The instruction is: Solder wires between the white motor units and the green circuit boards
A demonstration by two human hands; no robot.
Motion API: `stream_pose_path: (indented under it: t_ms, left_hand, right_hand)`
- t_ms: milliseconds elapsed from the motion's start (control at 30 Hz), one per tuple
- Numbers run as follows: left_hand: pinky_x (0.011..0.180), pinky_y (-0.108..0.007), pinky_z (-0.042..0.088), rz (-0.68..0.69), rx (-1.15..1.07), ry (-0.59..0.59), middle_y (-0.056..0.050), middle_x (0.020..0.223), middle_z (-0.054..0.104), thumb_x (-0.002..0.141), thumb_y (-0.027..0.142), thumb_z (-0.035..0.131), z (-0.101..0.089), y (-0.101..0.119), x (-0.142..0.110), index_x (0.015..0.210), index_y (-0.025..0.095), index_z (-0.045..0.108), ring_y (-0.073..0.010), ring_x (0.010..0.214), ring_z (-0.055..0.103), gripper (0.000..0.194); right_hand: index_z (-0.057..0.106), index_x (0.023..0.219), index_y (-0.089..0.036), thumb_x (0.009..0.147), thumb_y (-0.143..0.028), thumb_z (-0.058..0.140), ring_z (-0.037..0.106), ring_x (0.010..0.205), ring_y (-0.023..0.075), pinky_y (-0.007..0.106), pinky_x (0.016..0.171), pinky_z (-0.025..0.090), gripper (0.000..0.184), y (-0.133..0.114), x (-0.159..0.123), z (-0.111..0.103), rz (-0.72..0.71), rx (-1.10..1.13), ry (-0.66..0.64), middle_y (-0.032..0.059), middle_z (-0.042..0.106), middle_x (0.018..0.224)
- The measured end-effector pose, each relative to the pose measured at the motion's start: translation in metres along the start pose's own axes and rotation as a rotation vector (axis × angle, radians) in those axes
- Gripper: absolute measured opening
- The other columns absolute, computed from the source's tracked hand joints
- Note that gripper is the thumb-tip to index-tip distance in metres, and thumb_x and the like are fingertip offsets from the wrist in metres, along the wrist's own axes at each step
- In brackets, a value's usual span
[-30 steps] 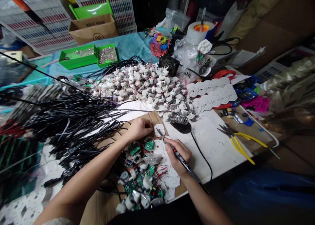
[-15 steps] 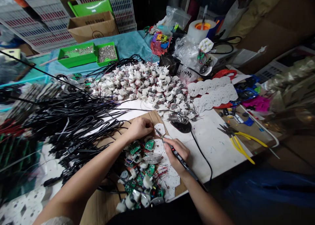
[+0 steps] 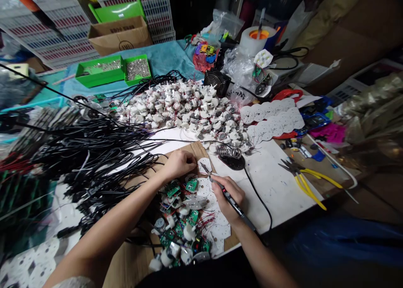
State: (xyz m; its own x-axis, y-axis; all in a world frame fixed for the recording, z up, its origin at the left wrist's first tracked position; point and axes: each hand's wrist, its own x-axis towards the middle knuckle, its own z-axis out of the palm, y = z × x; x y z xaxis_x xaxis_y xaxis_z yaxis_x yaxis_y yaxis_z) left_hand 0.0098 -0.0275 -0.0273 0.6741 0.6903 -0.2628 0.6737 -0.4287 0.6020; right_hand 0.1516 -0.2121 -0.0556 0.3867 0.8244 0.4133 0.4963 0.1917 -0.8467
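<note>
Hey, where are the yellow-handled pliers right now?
In the head view, the yellow-handled pliers lie on the table's right side, right of the coiled soldering iron stand and beyond the right hand.

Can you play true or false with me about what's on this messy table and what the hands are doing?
1. The right hand holds a soldering iron. True.
2. The yellow pliers are in the left hand. False: they lie on the table, right of both hands.
3. The green trays sit at the far side of the table. True.
4. The pile of white motors is under the hands. False: it lies beyond them.
</note>
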Motion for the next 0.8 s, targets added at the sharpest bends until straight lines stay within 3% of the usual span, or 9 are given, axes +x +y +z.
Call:
stream_pose_path:
  t_ms: [200, 333, 467, 600, 700, 800]
  left_hand:
    - [0.064, -0.023, 0.042, 0.027, -0.039, 0.016, -0.001, 0.074, 0.074, 0.081, 0.026, 0.069, -0.005, 0.003, -0.003, 0.076, 0.018, 0.076, -0.0138, 0.068, 0.063, 0.012]
    - [0.063, -0.025, 0.042, 0.013, -0.023, 0.139, -0.002, 0.077, 0.073, 0.085, 0.039, 0.07, -0.013, 0.002, -0.001, 0.081, 0.019, 0.078, -0.0147, 0.068, 0.062, 0.023]
    - [0.07, -0.027, 0.045, -0.017, 0.071, 0.348, -0.005, 0.085, 0.073, 0.084, 0.031, 0.07, -0.026, -0.009, 0.012, 0.09, 0.019, 0.081, -0.0179, 0.076, 0.065, 0.017]
    - [0.073, -0.027, 0.047, -0.018, 0.138, 0.425, -0.007, 0.087, 0.074, 0.082, 0.017, 0.066, -0.042, -0.017, 0.034, 0.091, 0.019, 0.082, -0.0191, 0.079, 0.066, 0.019]
    - [0.074, -0.027, 0.047, 0.048, 0.153, 0.439, -0.008, 0.088, 0.074, 0.085, 0.022, 0.065, -0.048, -0.011, 0.055, 0.092, 0.017, 0.082, -0.0193, 0.079, 0.066, 0.019]
    - [0.072, -0.027, 0.046, 0.127, 0.196, 0.346, -0.008, 0.088, 0.073, 0.086, 0.028, 0.067, -0.043, 0.002, 0.075, 0.093, 0.018, 0.082, -0.0185, 0.077, 0.065, 0.02]
  right_hand:
    - [0.072, 0.116, -0.021, 0.097, -0.015, 0.059, 0.07, 0.075, 0.0157, 0.027, 0.069, 0.058, 0.023, -0.002, -0.001, -0.003, 0.006, 0.008, 0.042, 0.004, 0.074, 0.09]
    - [0.072, 0.117, -0.021, 0.098, -0.017, 0.059, 0.071, 0.073, 0.0159, 0.028, 0.069, 0.059, 0.023, -0.001, -0.004, -0.005, 0.03, 0.018, 0.062, 0.0039, 0.073, 0.088]
    - [0.072, 0.116, -0.021, 0.098, -0.017, 0.058, 0.071, 0.073, 0.016, 0.028, 0.068, 0.059, 0.023, 0.0, -0.003, -0.007, 0.027, 0.011, 0.052, 0.004, 0.073, 0.088]
    - [0.072, 0.114, -0.021, 0.097, -0.016, 0.059, 0.07, 0.072, 0.0161, 0.028, 0.067, 0.058, 0.022, -0.002, -0.001, -0.008, 0.002, 0.003, 0.078, 0.0037, 0.072, 0.085]
    - [0.072, 0.115, -0.021, 0.098, -0.016, 0.058, 0.069, 0.07, 0.016, 0.028, 0.065, 0.058, 0.023, -0.002, -0.001, -0.008, -0.002, -0.004, 0.088, 0.0034, 0.072, 0.083]
    - [0.071, 0.115, -0.021, 0.099, -0.017, 0.056, 0.069, 0.067, 0.0154, 0.028, 0.063, 0.058, 0.023, -0.002, -0.002, -0.009, 0.005, 0.01, 0.118, 0.0031, 0.071, 0.083]
